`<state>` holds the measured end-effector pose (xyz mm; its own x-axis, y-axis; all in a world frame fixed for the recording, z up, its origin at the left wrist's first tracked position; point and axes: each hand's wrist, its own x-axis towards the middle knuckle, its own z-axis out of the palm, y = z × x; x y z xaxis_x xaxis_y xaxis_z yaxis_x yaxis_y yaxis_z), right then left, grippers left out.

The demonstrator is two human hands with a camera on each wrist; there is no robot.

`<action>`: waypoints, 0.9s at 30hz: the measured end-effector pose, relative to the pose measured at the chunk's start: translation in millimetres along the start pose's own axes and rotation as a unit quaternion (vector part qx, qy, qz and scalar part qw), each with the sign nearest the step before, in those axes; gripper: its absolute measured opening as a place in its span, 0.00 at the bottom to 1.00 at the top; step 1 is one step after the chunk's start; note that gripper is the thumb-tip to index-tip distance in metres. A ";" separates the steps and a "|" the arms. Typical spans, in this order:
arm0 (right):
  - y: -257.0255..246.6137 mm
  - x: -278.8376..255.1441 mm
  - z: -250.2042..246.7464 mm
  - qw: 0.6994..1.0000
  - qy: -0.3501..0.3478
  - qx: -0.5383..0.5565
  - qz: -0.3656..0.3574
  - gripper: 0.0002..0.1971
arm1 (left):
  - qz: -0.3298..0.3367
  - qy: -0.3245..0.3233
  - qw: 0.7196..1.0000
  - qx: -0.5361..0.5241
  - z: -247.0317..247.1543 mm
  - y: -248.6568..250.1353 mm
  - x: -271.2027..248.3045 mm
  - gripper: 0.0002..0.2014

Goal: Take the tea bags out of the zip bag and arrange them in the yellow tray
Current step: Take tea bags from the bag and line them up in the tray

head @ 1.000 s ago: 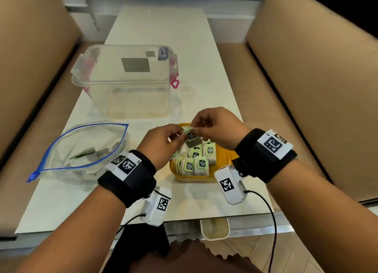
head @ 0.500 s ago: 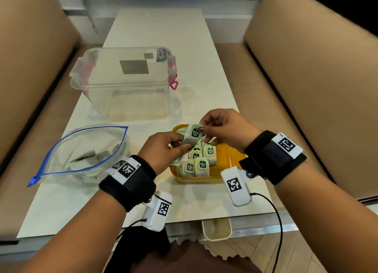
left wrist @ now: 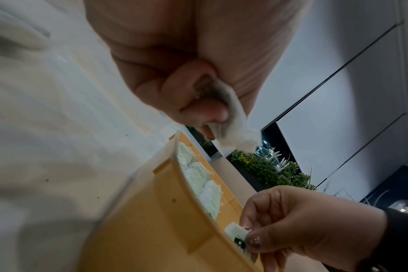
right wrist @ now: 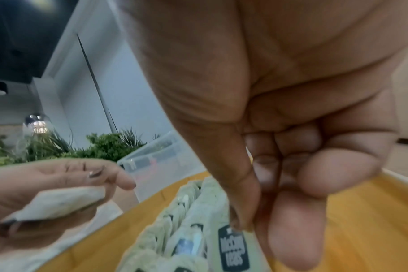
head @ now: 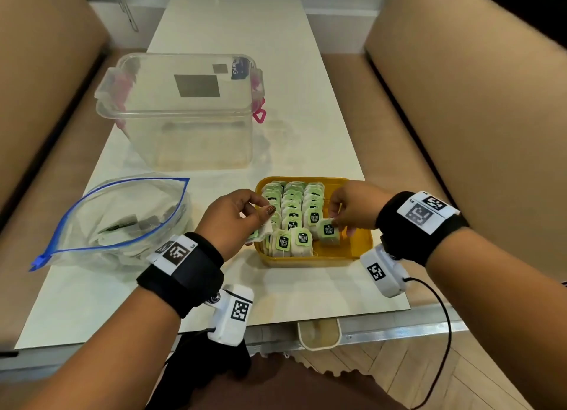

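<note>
Right hand (head: 349, 208) pinches tea bag (head: 329, 231) inside yellow tray (head: 359, 244) | left hand (head: 233, 216) grips spare bag (head: 263, 230) beside tray | risk: you nudge standing rows over

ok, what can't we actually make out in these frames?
- Tea bags left in the zip bag: head view, crumpled plastic blurs the count.
- Left hand's tea bag: fingers hide most of it.
- Yellow tray floor: the rows cover it; wrist views crop it.
</note>
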<state>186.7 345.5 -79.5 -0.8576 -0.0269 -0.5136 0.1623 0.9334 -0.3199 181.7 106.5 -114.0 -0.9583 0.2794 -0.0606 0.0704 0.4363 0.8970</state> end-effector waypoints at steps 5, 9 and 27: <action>-11.0 9.4 -1.8 0.999 0.003 -0.039 0.005 0.03 | -0.002 -0.004 1.000 0.001 0.5 -2.5 -2.2 0.05; -18.4 15.4 -0.4 0.998 -0.001 -0.062 0.014 0.03 | -0.005 -0.003 1.000 0.005 1.9 -4.6 -2.8 0.05; -27.3 12.5 2.6 0.998 -0.013 -0.047 0.051 0.08 | 0.008 -0.005 1.000 -0.006 -2.2 -7.0 -4.4 0.05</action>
<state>172.8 318.8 -79.3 -0.8256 0.0610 -0.5610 0.2005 0.9610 -0.1905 184.8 100.3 -119.1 -0.9543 0.2947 -0.0507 0.0822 0.4216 0.9030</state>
